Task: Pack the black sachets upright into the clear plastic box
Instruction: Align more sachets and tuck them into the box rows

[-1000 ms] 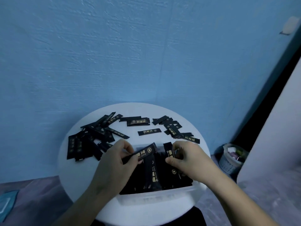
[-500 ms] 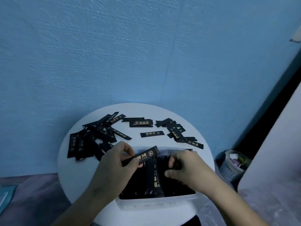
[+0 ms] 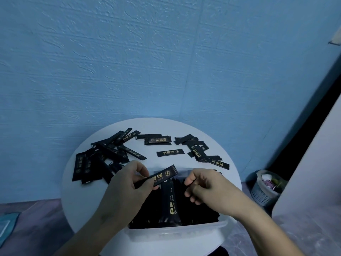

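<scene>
Both hands in close, left one pinching a sachet

The left forearm (image 3: 88, 233) comes in from the bottom left and the right forearm (image 3: 267, 228) from the bottom right, so the two hands meet near the middle, backs facing the camera. The left hand (image 3: 129, 183) has a black sachet (image 3: 162, 177) pinched by one end between thumb and forefinger, and the free end sticks out, tilted up toward the other hand. The right hand (image 3: 208, 189) sits just beside it, not touching. Its fingers (image 3: 191, 194) are curled under and the thumb tip is up against the forefinger. Honestly can't tell if it's got anything pinched in there, too dark.
</scene>
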The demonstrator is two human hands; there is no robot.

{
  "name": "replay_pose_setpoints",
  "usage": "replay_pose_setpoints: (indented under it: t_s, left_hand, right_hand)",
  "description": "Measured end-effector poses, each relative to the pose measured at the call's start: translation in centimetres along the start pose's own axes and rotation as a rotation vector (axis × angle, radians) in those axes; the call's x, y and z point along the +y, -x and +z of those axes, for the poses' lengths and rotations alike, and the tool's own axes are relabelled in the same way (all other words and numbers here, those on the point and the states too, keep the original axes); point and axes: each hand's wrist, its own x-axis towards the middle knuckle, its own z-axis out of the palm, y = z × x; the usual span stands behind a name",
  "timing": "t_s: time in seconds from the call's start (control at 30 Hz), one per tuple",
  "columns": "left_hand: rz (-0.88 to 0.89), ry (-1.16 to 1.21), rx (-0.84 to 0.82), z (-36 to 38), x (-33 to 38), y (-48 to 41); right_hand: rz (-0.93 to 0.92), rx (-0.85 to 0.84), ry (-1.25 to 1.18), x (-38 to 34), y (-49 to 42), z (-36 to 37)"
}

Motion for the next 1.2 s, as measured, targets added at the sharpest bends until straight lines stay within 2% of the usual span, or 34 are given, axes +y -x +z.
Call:
replay_pose_setpoints:
  t_s: [0.1, 0.27, 0.4, 0.67, 0.77, 0.87, 1.0, 1.1, 1.2]
  left_hand:
    - [0.013, -0.024, -0.006, 0.0, 0.1, 0.1]
    - [0.081, -0.086, -0.023, 0.6, 0.6, 0.0]
    - [0.182, -0.232, -0.099, 0.9, 0.3, -0.7]
    - [0.246, -0.262, -0.358, 0.7, 0.8, -2.1]
    - [0.264, -0.222, -0.306, 0.8, 0.8, -2.2]
    - [0.156, -0.039, -0.194, 0.7, 0.7, -2.2]
    - [0.008, 0.164, -0.203, 0.3, 0.4, -2.1]
    - [-0.019, 0.186, -0.238, 0.3, 0.2, -2.0]
    - [-0.015, 0.14, -0.244, 0.6, -0.2, -1.9]
  right_hand:
    - [-0.016, -0.011, -0.011, -0.1, -0.1, 0.0]
    - [-0.149, 0.088, -0.186, -0.3, -0.1, 0.1]
    - [-0.322, 0.236, -0.031, -0.4, -0.5, 0.0]
    - [-0.3, -0.035, -0.03, -0.9, -0.5, -0.4]
    - [-0.233, -0.124, -0.105, -1.1, -0.3, -0.5]
    - [-0.203, -0.054, -0.067, -0.9, -0.2, -0.6]
    - [-0.173, -0.003, 0.142, -0.3, -0.1, -0.9]
    - [-0.149, 0.047, 0.276, -0.1, -0.1, -0.6]
    - [-0.135, 0.098, 0.286, 0.1, -0.1, -0.3]
